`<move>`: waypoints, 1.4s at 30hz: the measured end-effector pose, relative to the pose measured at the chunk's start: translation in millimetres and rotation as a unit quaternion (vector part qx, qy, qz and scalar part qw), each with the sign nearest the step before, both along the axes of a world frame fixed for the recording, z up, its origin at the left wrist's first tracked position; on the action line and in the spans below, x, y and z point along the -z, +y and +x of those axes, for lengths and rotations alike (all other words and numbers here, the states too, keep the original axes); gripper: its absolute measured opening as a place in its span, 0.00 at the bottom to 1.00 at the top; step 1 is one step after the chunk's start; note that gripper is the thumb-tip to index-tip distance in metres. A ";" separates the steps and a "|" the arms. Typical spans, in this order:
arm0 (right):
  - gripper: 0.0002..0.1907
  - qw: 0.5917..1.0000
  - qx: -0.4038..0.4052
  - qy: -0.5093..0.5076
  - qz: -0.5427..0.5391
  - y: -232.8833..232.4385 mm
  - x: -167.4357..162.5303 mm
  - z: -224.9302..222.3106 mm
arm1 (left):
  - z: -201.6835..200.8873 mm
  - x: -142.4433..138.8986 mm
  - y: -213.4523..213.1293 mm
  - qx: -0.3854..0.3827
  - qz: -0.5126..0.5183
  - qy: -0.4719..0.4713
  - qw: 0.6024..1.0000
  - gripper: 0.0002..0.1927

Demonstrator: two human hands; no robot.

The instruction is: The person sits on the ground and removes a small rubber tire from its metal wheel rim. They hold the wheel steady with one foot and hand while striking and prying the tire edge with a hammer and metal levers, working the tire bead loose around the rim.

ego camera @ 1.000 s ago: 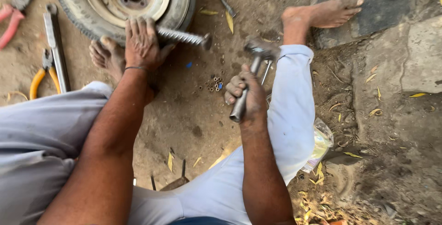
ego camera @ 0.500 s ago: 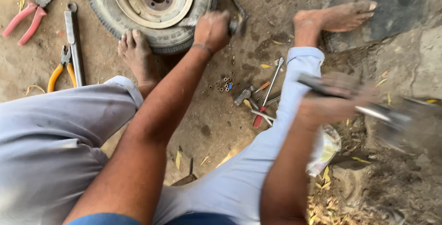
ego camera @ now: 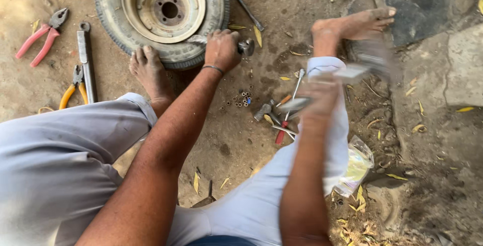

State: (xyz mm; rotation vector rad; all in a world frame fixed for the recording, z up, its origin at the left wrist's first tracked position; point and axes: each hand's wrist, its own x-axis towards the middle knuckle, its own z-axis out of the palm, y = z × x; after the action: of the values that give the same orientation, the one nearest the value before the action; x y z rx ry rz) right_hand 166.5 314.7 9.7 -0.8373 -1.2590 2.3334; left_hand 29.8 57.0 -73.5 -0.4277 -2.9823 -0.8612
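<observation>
I sit on the dirt with a small wheel (ego camera: 163, 17), black tyre on a cream rim, lying flat in front of me. My left hand (ego camera: 221, 49) is closed around a metal rod (ego camera: 245, 47) held against the tyre's near edge. My right hand (ego camera: 319, 95) is blurred with motion over my right leg and grips a hammer (ego camera: 359, 67), its head raised out to the right. My bare left foot (ego camera: 148, 69) touches the tyre, and my bare right foot (ego camera: 354, 24) is stretched ahead.
Red pliers (ego camera: 40, 37), a flat wrench (ego camera: 85, 59) and yellow-handled pliers (ego camera: 73, 85) lie at left. Small nuts (ego camera: 241, 99), a red-handled screwdriver (ego camera: 287, 120) and metal bits lie between my legs. A long bar (ego camera: 244, 7) rests beside the tyre. A plastic bag (ego camera: 357, 165) sits by my right leg.
My right hand swung the hammer out to the right and has come partway back toward the rod. My left hand moved with the rod to the tyre's right near edge.
</observation>
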 end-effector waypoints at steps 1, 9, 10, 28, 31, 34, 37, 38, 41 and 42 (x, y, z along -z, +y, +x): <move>0.22 0.996 0.055 0.072 0.010 19.0 -24.1 1.9 | 2.5 0.4 -1.0 0.001 -0.002 0.002 1.000 0.05; 0.12 0.979 -0.077 -0.155 0.107 -95.1 13.3 3.2 | 9.7 3.6 -1.0 0.010 -0.030 -0.008 0.999 0.07; 0.11 0.959 -0.156 -0.227 0.062 -121.9 39.8 9.2 | 10.0 2.3 -1.8 0.014 -0.035 -0.012 0.999 0.06; 0.14 0.986 0.094 0.141 0.009 5.2 -29.0 -3.9 | 13.1 -12.0 -9.9 0.011 -0.028 -0.014 0.999 0.06; 0.14 0.984 -0.108 -0.137 -0.030 -109.3 27.8 4.6 | 14.6 -17.2 -12.6 0.016 -0.053 -0.018 0.998 0.06; 0.15 0.924 -0.255 -0.251 -0.139 -162.8 66.5 11.9 | 19.7 -19.9 -19.0 0.048 -0.128 -0.101 0.985 0.05; 0.19 0.912 -0.222 -0.205 -0.277 -142.8 63.9 7.8 | 29.8 -17.8 -26.4 0.022 -0.071 -0.021 0.997 0.05; 0.21 0.929 -0.165 -0.194 -0.267 -127.6 54.2 2.2 | 32.5 -16.8 -28.3 0.022 -0.067 -0.008 0.997 0.05; 0.15 0.848 -0.138 0.057 -0.509 -59.9 7.8 -11.6 | 38.6 -15.9 -32.0 0.025 -0.047 0.019 0.998 0.05; 0.09 0.809 -0.139 0.110 -0.561 -37.4 -8.1 -13.3 | 39.0 -16.7 -32.6 0.030 -0.039 0.026 0.998 0.05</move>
State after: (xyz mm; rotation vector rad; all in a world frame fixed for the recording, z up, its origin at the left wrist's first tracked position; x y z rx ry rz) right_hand 153.2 277.3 17.8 -0.6228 0.2703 3.2442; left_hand 68.8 24.3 -56.7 -0.5349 -2.9766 -0.7277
